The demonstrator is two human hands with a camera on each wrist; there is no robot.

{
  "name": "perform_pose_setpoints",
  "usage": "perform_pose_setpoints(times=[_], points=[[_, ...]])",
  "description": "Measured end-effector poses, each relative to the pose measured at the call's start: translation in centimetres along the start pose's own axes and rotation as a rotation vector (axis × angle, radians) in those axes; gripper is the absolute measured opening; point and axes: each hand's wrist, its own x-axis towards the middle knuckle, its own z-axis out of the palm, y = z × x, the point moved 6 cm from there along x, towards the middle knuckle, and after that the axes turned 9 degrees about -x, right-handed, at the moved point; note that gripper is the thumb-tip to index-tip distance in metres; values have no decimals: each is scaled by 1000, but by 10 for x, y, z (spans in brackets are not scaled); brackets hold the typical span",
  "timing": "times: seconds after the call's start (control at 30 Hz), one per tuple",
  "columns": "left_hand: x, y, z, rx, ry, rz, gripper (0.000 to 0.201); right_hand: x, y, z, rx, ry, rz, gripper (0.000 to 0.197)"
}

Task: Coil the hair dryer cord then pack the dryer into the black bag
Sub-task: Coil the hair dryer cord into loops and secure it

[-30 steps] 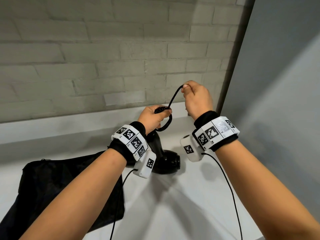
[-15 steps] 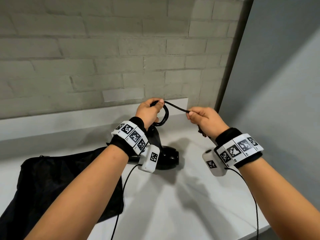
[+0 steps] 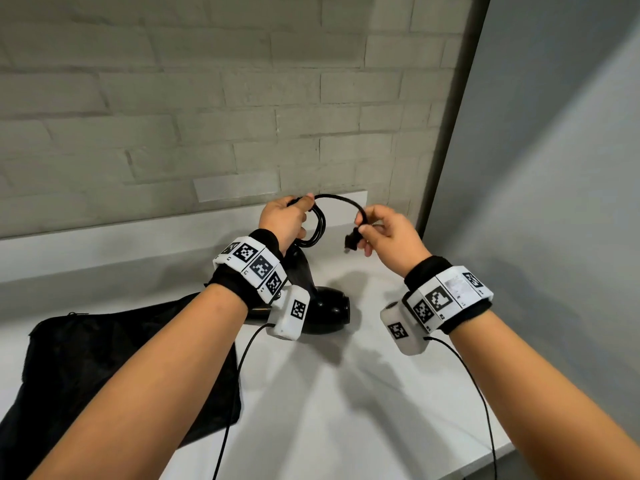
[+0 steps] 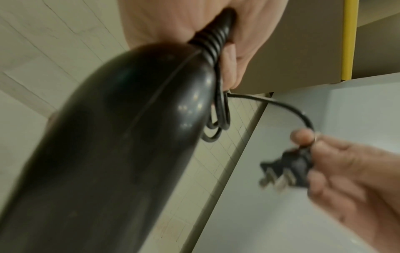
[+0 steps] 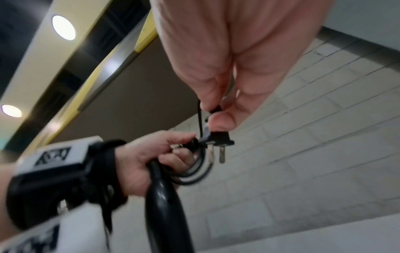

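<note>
Head view shows the left hand (image 3: 285,220) gripping several small loops of the thin black cord (image 3: 341,199) above the glossy black hair dryer (image 3: 327,308), whose barrel rests on the white counter (image 3: 346,410) beneath that hand. The right hand (image 3: 393,235) pinches the cord just behind the plug (image 4: 288,168). Only the wrist views reveal the plug's two flat metal prongs and the ribbed strain relief (image 4: 213,40). Left of the left forearm lies the soft black bag (image 3: 104,368). No writing is legible.
</note>
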Motion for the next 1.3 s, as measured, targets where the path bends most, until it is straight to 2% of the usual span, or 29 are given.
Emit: perform_pose_setpoints(times=[0.1,0.3,0.4,0.53,0.73,0.87,0.97,1.07,1.13,1.23,1.3], points=[[0,1,1,-7,6,-6,17,8,-17,8,101,82,-51,32],[-3,2,0,22,-1,-17,23,17,-25,36,138,100,-46,33],[-6,3,1,25,-8,-11,23,19,-20,41,25,141,-58,32],[-7,8,0,50,-1,15,18,21,-25,40,-216,171,-138,5],[-6,9,1,68,-13,45,11,21,-31,50,-401,106,-173,11],[-5,7,0,33,-15,54,17,31,-33,59,-390,62,-155,20],[-6,7,0,12,-40,32,24,41,-27,53,-393,132,-88,17],[-6,5,-2,-3,-57,4,23,46,-16,45,-335,161,-1,32],[-5,4,-2,-19,-67,-5,20,48,-13,50,-273,71,-2,43],[-5,4,1,-24,-84,-6,18,50,-16,66,-182,-130,-62,74],[-5,5,2,-28,-101,-9,19,53,-13,70,-171,-154,-40,80]])
